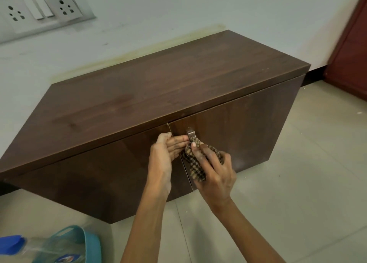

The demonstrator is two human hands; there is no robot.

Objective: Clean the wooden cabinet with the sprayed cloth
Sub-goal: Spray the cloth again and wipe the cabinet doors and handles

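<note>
A low dark wooden cabinet [151,88] with two front doors stands against the white wall. A small metal handle [191,133] sits near the top of the right door. My right hand [215,175] is shut on a brown checked cloth [195,167], pressed against the door edge just below the handle. My left hand [165,155] has its fingers at the gap between the two doors, touching the cloth beside the handle. The right door looks slightly ajar at its inner edge.
A teal plastic basket [87,241] and a spray bottle with a blue cap [14,243] lie on the tiled floor at the bottom left. A switch and socket panel [39,10] is on the wall. A reddish wooden door [351,48] stands at the right.
</note>
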